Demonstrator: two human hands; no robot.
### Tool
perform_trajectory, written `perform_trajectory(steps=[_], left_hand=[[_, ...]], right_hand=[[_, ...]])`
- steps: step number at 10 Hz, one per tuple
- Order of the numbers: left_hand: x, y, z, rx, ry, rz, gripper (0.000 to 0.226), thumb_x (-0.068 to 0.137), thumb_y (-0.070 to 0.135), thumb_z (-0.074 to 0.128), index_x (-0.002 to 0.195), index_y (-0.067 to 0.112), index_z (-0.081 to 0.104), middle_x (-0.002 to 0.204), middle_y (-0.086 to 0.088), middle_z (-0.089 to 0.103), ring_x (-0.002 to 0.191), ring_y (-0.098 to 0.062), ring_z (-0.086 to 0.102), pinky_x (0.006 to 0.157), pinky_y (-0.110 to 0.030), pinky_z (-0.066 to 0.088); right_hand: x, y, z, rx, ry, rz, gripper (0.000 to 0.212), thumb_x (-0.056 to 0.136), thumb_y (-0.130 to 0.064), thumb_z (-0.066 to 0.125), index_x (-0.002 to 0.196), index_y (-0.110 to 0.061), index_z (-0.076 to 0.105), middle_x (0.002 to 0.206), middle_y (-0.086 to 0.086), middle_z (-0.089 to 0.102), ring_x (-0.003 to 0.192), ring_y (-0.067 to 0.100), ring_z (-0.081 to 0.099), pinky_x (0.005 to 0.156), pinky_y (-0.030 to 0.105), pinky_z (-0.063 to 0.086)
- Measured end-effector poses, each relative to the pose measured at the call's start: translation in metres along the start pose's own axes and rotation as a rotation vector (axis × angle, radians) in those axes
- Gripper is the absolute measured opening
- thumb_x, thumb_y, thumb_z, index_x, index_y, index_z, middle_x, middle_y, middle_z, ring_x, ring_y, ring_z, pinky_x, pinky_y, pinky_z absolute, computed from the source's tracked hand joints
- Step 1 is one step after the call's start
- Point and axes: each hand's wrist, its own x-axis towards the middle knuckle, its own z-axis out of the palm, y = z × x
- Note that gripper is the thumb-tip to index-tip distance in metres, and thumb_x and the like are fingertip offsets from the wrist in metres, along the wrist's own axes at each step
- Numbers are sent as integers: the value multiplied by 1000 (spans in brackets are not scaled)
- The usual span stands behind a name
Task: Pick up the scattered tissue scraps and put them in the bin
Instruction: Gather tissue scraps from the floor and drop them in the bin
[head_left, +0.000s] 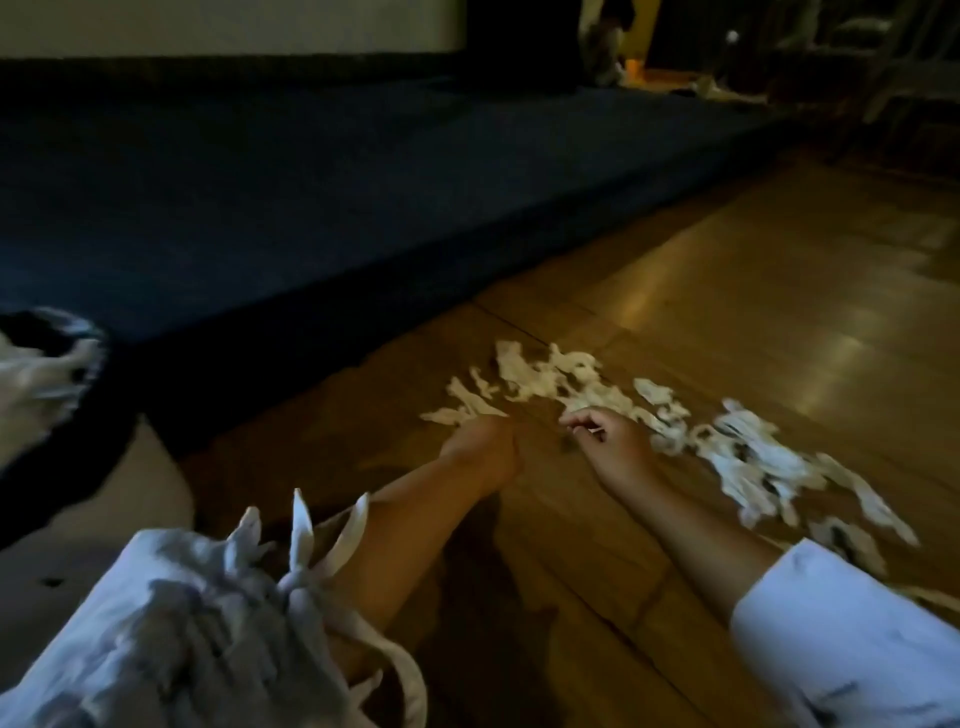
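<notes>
Several white tissue scraps (545, 382) lie in a loose band on the wooden floor, running right to a bigger heap (753, 457). My left hand (480, 447) is bent down at the wrist just short of the nearest scraps (457, 415), and its fingers are hidden behind the back of the hand. My right hand (610, 441) hovers at the band's near edge with curled fingers, and a small white sliver shows at its fingertips. The dark-rimmed bin (91, 332) sits blurred at the far left edge with white tissue inside.
A thick dark blue mat (311, 197) covers the floor to the left and behind the scraps. Bare wooden floor (753, 291) stretches to the right. Dim furniture stands at the back right. My white sleeves fill the lower corners.
</notes>
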Motion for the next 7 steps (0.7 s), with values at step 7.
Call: perform_trajectory(steps=[7], left_hand=[[-31, 180, 265, 131, -533, 366, 52, 83, 26, 64, 131, 17, 46, 139, -6, 42, 123, -25, 45, 97, -33, 39]], right_hand=[[-122, 280, -225, -274, 411, 602, 23, 89, -8, 52, 109, -5, 63, 116, 18, 62, 110, 36, 56, 91, 38, 42]])
